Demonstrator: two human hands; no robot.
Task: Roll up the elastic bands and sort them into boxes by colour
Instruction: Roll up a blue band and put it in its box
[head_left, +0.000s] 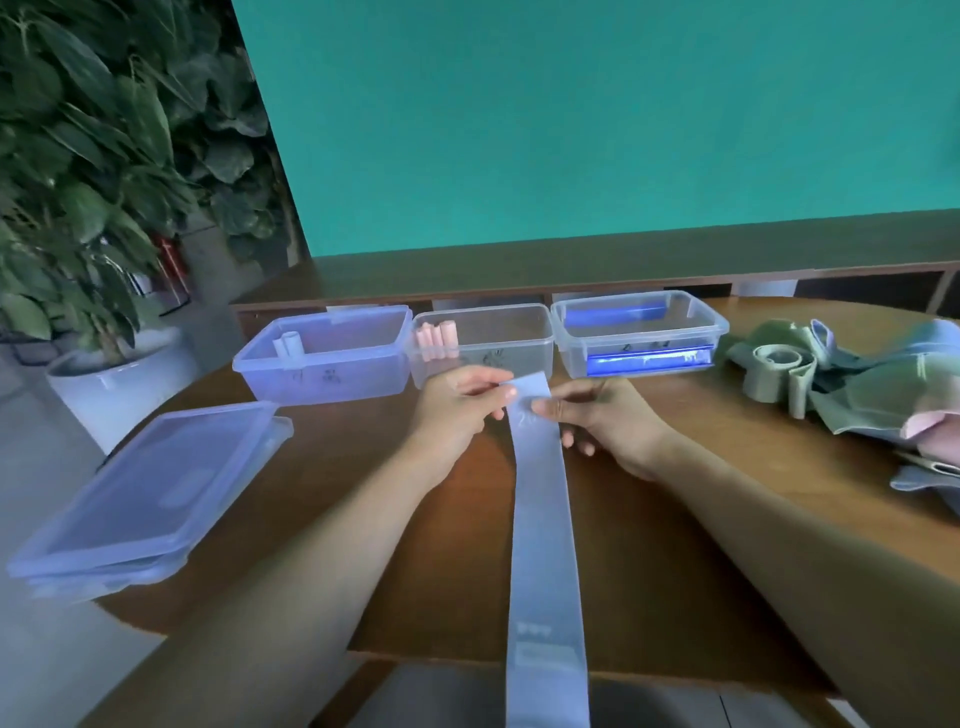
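We saw both hands at the far end of a pale blue band (540, 499) that lay flat on the wooden table (701, 545), its near end hanging off the near edge. The left hand (457, 405) pinched the band's far left corner between thumb and fingers; the right hand (597, 421) pinched the right edge just beside it. Both grips were narrow and closed on the band, with no roll started yet.

Three open boxes stood in a row along the far side: the left box (363, 384) held one pale roll (289, 344), the middle box (540, 358) held pink rolls (436, 340), and the right box (717, 325) showed a bright blue glow we could not make out. A pile of unrolled bands (857, 379) lay at the far right, and lids (140, 493) were stacked near left.

Risks as we judged them:
- The first turn could start crooked, since the two pinches sat at slightly different heights; the roll would then cone out sideways.
- The hanging end could drag the band off the table if either pinch loosened.
- A springy band could unwind once dropped into a box.
- Colour mix-up: the tinted light made pale blue and white hard to tell apart, so the band could land in the wrong box. We guessed the left box, not sure.
- The boxes stood just beyond the knuckles, so a push forward while rolling could knock the middle box.
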